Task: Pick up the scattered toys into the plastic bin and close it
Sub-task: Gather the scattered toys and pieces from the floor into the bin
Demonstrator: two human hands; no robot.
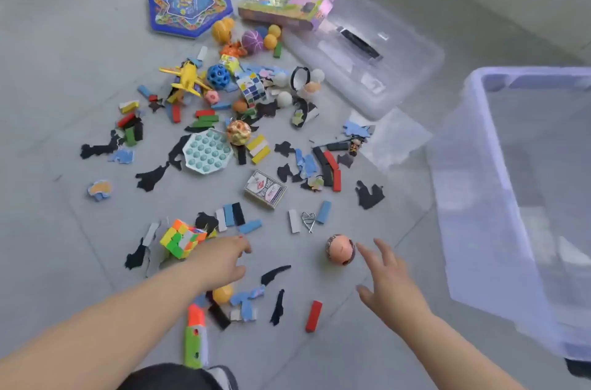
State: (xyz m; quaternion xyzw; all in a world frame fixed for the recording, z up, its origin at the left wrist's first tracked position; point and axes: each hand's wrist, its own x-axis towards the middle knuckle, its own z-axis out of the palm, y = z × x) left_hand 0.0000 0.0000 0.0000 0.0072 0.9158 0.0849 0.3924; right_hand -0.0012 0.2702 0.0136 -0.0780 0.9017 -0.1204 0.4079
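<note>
Scattered toys [224, 121] cover the grey tiled floor [64, 70] ahead of both hands. Left hand [220, 261] reaches forward, fingers loosely spread, gripping nothing; its wrist lies just beside a multicoloured twisted puzzle cube [182, 238] on its left. Small yellow ball [223, 293] sits close under that forearm, with an orange-and-green toy gun [195, 338] nearer the body. Right hand [388, 281] is open, fingers splayed, empty; its fingertips are just right of a peach-coloured round ball with dark markings [340, 249], contact cannot be told. Red rectangular block [314, 315] lies between the two forearms. Beyond the hands: boxed deck of playing cards [265, 189], pale green pop-bubble pad [207, 151], yellow toy plane [187, 78], blue hexagonal game board [190, 4], purple game box [287, 3]. Clear plastic bin [479, 191] stands open to the right of the right hand, translucent walls, contents unclear. Its clear lid with black handle [367, 51] lies flat on the floor, far ahead of the right hand.
</note>
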